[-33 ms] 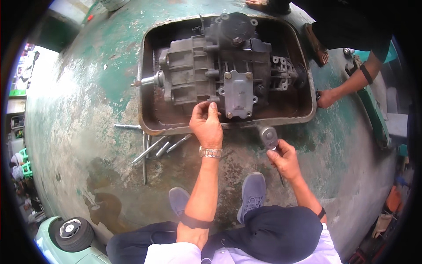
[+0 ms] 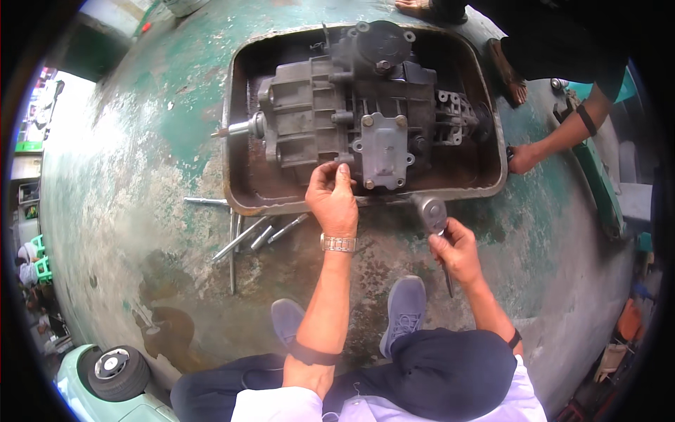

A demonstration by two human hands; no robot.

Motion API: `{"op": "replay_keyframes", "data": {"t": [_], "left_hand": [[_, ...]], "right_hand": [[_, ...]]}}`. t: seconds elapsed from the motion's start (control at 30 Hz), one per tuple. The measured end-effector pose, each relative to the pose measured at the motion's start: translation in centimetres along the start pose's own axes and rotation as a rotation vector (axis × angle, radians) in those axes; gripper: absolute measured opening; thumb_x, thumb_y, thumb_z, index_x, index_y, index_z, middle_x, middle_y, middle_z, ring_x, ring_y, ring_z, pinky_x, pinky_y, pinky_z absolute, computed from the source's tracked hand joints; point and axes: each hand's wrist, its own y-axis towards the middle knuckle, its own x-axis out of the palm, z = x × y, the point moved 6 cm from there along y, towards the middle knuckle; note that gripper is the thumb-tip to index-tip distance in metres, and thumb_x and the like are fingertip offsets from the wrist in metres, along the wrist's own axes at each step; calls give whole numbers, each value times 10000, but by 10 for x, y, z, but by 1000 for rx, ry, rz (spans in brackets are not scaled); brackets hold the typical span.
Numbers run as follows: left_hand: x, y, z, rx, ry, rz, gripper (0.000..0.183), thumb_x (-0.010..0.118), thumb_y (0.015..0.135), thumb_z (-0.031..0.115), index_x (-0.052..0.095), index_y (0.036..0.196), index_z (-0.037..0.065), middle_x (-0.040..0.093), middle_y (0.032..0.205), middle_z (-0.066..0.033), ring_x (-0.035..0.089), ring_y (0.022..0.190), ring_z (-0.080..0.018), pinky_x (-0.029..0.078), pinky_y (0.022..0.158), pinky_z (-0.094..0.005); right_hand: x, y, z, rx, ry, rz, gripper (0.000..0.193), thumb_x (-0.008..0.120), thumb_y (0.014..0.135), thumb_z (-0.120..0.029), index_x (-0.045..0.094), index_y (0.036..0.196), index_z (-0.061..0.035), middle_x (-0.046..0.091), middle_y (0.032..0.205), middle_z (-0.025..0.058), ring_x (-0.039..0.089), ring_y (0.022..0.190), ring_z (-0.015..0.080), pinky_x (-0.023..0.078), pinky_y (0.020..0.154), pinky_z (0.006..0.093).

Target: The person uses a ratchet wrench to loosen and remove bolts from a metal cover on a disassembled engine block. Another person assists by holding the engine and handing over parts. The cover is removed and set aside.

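Observation:
A grey metal gearbox (image 2: 309, 112) lies in a rectangular metal tray (image 2: 226, 169) on the floor in front of me. On its near side sits a lighter cover plate (image 2: 384, 153) with bolts at its corners. My left hand (image 2: 332, 202) reaches over the tray's near rim, fingers curled together against the casing just left of the plate. Whatever those fingertips hold, if anything, is hidden. My right hand (image 2: 455, 250) is closed round a ratchet wrench (image 2: 433, 213), its round head raised beside the tray's near right corner, apart from the gearbox.
Several metal bars and extension pieces (image 2: 239, 239) lie on the floor left of my left forearm. At the right, another person's hand (image 2: 522, 159) is by the tray's edge, with bare feet (image 2: 517, 86) behind. A green metal frame (image 2: 598, 186) stands far right; a wheel (image 2: 116, 373) lies lower left.
The ratchet wrench in my right hand has turned slightly, and more of its handle shows below the hand. My left hand stays at the gearbox.

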Motion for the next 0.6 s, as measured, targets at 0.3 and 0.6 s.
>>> {"op": "replay_keyframes", "data": {"t": [0.3,0.6], "left_hand": [[4,-22,-15,-98,4,-137,39,658,927,16,660,920,-22,663,803,-20,620,695,-77,535,634,-242],[-1,-25,-18,0,69,-183,166,657,880,-53,684,1042,-27,661,963,-44,633,791,-90,527,695,-240]], "right_hand": [[44,25,-10,113,552,-103,335,631,980,-323,594,1075,-4,562,869,24,494,616,85,399,497,223],[74,32,1,118,455,-114,304,609,996,-312,599,1071,-18,569,835,6,496,597,73,398,485,211]]}}
